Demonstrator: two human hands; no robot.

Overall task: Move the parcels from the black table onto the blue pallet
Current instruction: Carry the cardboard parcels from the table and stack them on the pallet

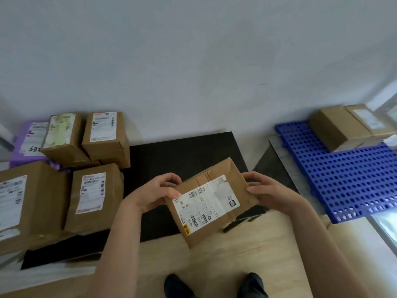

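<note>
**Parcel in both hands, lifted clear of the table**

Head view: a brown cardboard parcel (211, 201) is up in the air between the two hands, tilted, its white shipping label (206, 204) facing up. The left hand (160, 192) clamps its left edge, thumb on top near the label's corner, fingers curled over the far edge. The right hand (269, 193) grips the opposite end, thumb lying along the top edge, fingers wrapped behind. Both hands are closed firmly on the box; it hangs over the near edge of the black table (182, 151), not resting on it.

Over on the left of that table, parcels wait in a cluster: a large box (28, 203) at the near left corner, a medium box (94, 196) just beside it, two more boxes (86, 136) behind them, and a purple package (26, 143) pushed to the back left, against the wall.

To the right sits the blue pallet (348, 181), its perforated grid mostly bare. At its far end two brown boxes (341, 125) stand side by side, touching.

Down at the bottom edge, two dark shoes (214, 286) stand on the pale wooden floor (214, 259).
</note>
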